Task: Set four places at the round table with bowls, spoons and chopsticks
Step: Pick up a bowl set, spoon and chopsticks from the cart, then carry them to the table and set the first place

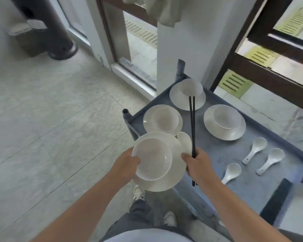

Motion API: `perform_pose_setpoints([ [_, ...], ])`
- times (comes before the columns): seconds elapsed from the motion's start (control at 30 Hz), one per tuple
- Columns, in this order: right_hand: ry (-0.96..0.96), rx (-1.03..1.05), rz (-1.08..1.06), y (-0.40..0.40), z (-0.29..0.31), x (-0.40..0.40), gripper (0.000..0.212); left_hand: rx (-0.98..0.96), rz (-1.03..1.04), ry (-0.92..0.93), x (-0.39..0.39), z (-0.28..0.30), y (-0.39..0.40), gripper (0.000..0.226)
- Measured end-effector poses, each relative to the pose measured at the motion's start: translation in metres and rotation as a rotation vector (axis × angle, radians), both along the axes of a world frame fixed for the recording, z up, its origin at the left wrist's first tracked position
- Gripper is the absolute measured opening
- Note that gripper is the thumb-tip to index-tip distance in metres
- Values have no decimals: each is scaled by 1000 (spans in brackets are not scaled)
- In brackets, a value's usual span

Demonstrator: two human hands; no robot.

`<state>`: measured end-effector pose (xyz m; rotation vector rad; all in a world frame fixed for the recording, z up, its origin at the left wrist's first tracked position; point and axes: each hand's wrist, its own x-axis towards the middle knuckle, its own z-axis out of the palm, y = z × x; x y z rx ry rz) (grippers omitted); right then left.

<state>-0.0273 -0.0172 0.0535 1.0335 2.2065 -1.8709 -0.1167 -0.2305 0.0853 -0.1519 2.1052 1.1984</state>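
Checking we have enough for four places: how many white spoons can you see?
4. Three spoons lie loose on the grey cart. A fourth spoon is held in the right hand with the chopsticks. None else shows.

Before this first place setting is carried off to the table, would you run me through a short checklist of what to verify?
1. White ceramic bowl sits inside the white plate: ok.
2. Left hand has a grip on the stack's left edge: ok.
3. Right hand pinches the plate's right edge and holds the pair of black chopsticks: ok.
4. White ceramic spoon is lifted with the set: ok, though how securely it is held cannot tell.
5. Chopstick tips clear the bowl stacks left on the grey cart tray: cannot tell.
6. Round table in view for the walk: not ok, not visible.
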Motion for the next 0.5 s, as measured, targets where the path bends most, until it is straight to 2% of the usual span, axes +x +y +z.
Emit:
perform_pose_setpoints([
  [0.13,42,-34,222,-76,3,-49,17,23,250,10,-4,14,-91,33],
  [0.23,69,24,422,-146,3,-91,7,10,421,71,-11,22,-166,30],
  [0.3,92,30,534,-199,4,-121,7,9,523,83,-16,31,-217,18],
  [0.4,127,36,645,-283,10,-166,21,-2,638,87,-27,43,-294,29],
  [0.5,135,-3,737,-367,19,-208,21,-17,731,98,-40,53,-368,34],
])
